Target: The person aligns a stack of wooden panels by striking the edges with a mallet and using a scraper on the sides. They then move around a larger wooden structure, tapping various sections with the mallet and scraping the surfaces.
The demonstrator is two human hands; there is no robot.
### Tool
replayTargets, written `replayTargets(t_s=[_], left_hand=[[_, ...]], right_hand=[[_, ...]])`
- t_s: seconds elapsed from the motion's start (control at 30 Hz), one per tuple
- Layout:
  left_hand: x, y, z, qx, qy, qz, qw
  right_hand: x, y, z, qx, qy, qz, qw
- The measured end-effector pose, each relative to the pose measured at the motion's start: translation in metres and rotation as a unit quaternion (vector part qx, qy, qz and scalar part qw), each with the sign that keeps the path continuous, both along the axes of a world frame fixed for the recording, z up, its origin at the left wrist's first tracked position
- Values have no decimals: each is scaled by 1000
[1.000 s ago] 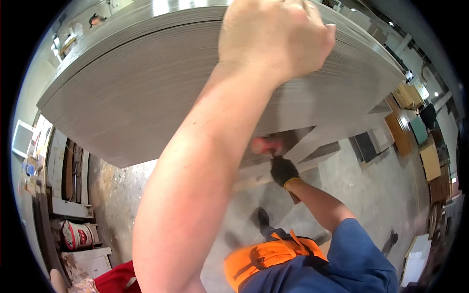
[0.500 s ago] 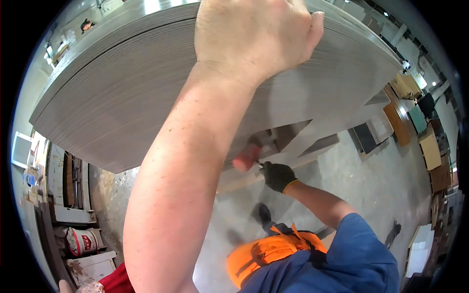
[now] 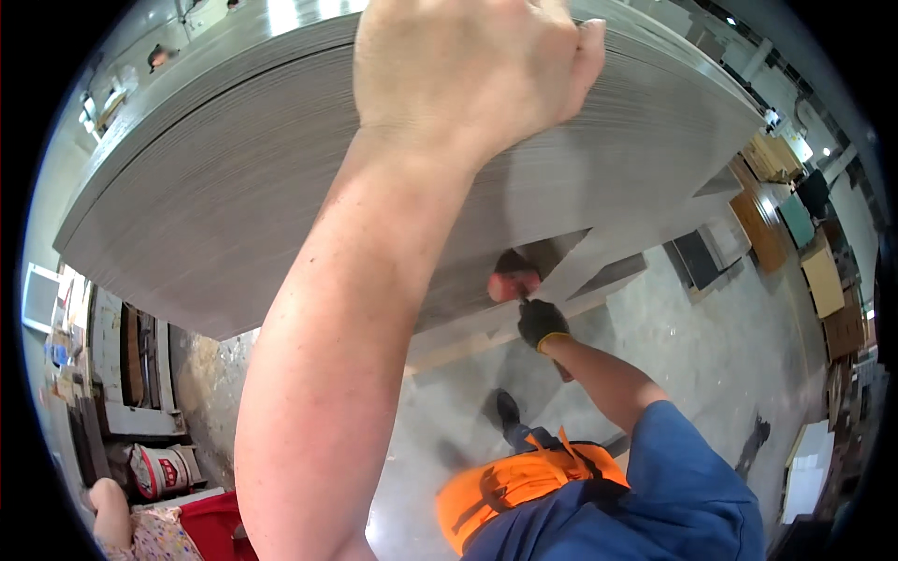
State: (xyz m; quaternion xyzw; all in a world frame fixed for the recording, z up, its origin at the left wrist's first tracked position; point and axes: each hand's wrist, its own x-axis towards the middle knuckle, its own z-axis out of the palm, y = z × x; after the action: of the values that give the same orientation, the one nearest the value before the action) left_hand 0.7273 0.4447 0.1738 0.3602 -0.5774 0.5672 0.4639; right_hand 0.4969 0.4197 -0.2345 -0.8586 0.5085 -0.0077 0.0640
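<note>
Left hand (image 3: 468,65) closed tight over the top edge of the big grey board stack (image 3: 234,206), up high in front, likely to keep it steady. Right hand not seen. Lower down, helper's black glove (image 3: 541,323) at the stack's bottom corner.

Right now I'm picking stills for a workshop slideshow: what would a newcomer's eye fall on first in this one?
First, the bare forearm rising up the middle to a hand gripping the top edge of a tall stack of grey sheets that fills the upper picture. Next, at lower right, a co-worker in a blue shirt and orange vest, whose black-gloved hand reaches under the stack's lower edge.
</note>
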Motion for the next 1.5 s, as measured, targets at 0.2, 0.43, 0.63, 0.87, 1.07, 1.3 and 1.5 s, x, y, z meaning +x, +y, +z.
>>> replayTargets(t_s=[0.2,0.43,0.63,0.87,1.07,1.3,1.5], left_hand=[[-2,12,0,77,21,55,995],[4,5,-6,48,36,-1,998],[-3,8,0,5,-5,27,1000],[-5,6,1,49,20,60,997],[-1,4,-2,37,0,43,998],[-2,10,2,110,-2,104,988],[-1,14,-1,117,-26,104,987]], right_hand=[[8,14,29,47,34,22,998],[37,17,13,81,1,-27,996],[20,0,14,35,-5,-87,996],[-8,-3,4,-8,0,9,1000],[22,27,14,89,-37,-23,995],[14,6,24,4,-60,-70,996],[7,69,52,287,-313,-154,892]])
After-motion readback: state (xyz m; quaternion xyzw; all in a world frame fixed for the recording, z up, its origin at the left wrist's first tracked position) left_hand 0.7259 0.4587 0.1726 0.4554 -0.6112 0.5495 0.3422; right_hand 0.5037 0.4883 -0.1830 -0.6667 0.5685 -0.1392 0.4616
